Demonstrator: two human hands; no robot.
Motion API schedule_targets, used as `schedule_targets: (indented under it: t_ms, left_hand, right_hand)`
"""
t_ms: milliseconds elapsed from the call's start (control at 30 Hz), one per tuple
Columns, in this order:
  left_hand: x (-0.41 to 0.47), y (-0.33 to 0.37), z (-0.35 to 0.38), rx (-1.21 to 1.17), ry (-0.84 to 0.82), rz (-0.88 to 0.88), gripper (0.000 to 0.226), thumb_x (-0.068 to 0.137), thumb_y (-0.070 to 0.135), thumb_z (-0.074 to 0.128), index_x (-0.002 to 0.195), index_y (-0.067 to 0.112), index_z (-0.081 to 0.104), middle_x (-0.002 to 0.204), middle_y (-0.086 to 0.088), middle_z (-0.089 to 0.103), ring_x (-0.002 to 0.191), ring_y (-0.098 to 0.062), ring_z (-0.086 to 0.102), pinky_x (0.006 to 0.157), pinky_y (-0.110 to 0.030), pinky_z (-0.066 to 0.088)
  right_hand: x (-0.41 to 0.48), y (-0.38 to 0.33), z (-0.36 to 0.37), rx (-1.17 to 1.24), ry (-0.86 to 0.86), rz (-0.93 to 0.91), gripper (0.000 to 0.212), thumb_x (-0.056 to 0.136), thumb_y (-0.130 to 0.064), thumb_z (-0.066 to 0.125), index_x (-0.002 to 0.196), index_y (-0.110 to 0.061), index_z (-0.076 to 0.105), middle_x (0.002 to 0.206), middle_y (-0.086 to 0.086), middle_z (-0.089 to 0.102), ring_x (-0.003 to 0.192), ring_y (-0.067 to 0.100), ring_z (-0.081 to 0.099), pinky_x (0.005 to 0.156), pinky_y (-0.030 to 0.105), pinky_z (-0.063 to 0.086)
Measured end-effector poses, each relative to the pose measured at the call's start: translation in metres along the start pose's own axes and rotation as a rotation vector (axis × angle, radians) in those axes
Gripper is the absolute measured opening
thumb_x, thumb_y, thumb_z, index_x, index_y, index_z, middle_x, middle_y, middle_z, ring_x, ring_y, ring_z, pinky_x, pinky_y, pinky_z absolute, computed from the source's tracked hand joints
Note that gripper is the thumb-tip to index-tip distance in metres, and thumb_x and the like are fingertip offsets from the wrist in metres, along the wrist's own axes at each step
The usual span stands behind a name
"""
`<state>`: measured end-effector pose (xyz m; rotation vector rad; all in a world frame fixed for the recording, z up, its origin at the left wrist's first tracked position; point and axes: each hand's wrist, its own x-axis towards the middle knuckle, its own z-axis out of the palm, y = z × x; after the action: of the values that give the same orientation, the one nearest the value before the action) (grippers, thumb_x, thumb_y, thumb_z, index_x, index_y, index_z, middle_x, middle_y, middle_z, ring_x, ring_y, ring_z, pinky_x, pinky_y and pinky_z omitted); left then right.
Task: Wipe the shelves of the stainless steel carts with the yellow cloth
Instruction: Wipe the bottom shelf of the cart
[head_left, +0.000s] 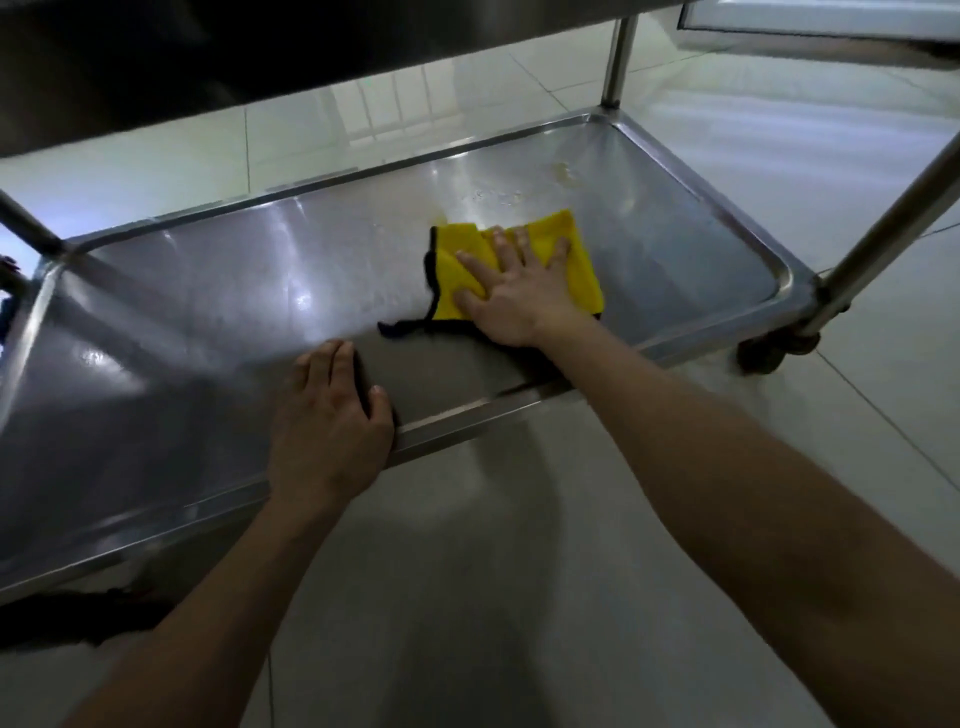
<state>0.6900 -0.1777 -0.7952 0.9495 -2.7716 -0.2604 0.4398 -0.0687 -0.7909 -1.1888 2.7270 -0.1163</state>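
Lower cart shelf (208, 312): no text, brand or number readable.
Yellow cloth (576, 249), at 1 o'clock: no label readable.
Upper shelf underside (156, 62), at 11 o'clock: no marking readable.

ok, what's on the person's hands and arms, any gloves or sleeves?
None. The left hand and right hand wear no gloves, rings or watch. The left forearm and right forearm show no sleeves up to the frame edge. Nails short, unpainted.

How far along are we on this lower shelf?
Done, apparently: the left half of the lower shelf shines without visible marks. In hand: the right hand presses the yellow cloth flat mid-shelf; the left hand rests on the near rim. Left: yellowish smears beyond the cloth, toward the far right corner.
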Motion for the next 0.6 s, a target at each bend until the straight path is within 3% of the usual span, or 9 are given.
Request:
schedule_targets:
  t_ms: [167,267,333,467,600]
  left_hand:
    - [-0.002,-0.001,0.0,-0.271,0.124,-0.007,0.048,0.103,0.024,0.043,0.143,0.002,0.058,0.143,-0.02,0.06,0.133,-0.038,0.052,0.117,-0.046,0.039]
    - [-0.011,-0.008,-0.01,-0.438,0.163,0.018,0.041,0.1,0.023,0.046,0.134,0.008,0.063,0.133,-0.014,0.063,0.122,-0.03,0.056,0.103,-0.036,0.042]
    - [-0.015,-0.031,-0.019,-0.365,0.193,0.026,0.039,0.099,0.027,0.047,0.131,0.011,0.064,0.13,-0.012,0.062,0.121,-0.028,0.054,0.099,-0.035,0.041]
    - [-0.025,-0.113,-0.04,-0.07,0.171,-0.06,0.052,0.103,0.039,0.037,0.138,0.007,0.059,0.142,-0.022,0.057,0.135,-0.04,0.048,0.116,-0.055,0.04]
    - [-0.038,-0.154,-0.045,0.054,0.057,-0.214,0.067,0.109,0.043,0.035,0.162,0.002,0.031,0.174,-0.022,0.022,0.165,-0.035,0.012,0.135,-0.051,0.009]
  right_hand:
    - [-0.075,-0.043,0.026,0.004,0.045,-0.399,0.066,0.102,-0.071,0.018,0.166,-0.053,0.019,0.18,-0.009,0.005,0.167,0.016,-0.001,0.128,0.066,-0.008]
    - [-0.092,-0.036,0.022,0.03,0.047,-0.417,0.06,0.107,-0.067,0.028,0.165,-0.054,0.024,0.18,-0.013,0.008,0.166,0.011,0.001,0.13,0.061,-0.007]
    - [-0.091,-0.036,0.018,0.038,0.033,-0.402,0.06,0.106,-0.068,0.033,0.165,-0.055,0.025,0.179,-0.014,0.008,0.166,0.01,0.001,0.13,0.06,-0.007]
    - [-0.083,-0.038,0.019,0.051,0.015,-0.37,0.066,0.101,-0.077,0.029,0.164,-0.059,0.02,0.18,-0.015,0.004,0.166,0.01,-0.003,0.13,0.062,-0.008]
    - [-0.051,-0.049,0.019,0.048,-0.006,-0.285,0.076,0.091,-0.091,0.015,0.162,-0.064,0.008,0.18,-0.016,-0.001,0.166,0.013,-0.007,0.128,0.065,-0.01]
